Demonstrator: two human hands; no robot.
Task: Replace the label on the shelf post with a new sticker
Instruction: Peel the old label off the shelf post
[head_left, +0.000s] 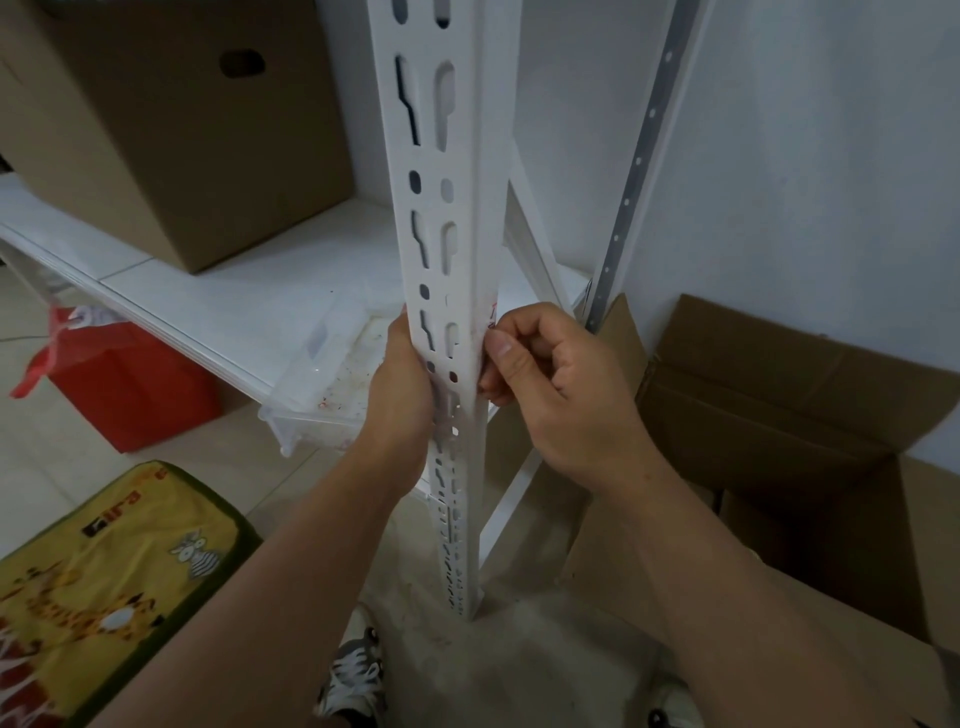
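A white slotted shelf post (470, 171) runs from the top of the view down to the floor. My left hand (402, 384) wraps the post's left side at mid height. My right hand (550, 384) is curled against the post's right face, thumb and fingertips pinching at a small white label with red print (492, 314). Only a sliver of that label shows above my fingers; the rest is hidden by the hand and the post's edge.
A large cardboard box (171, 119) sits on the white shelf (234, 296). A clear plastic tray (332, 364) lies by the post. A red box (124, 384) and a yellow bag (104, 587) are on the left, an open cardboard box (810, 426) on the right.
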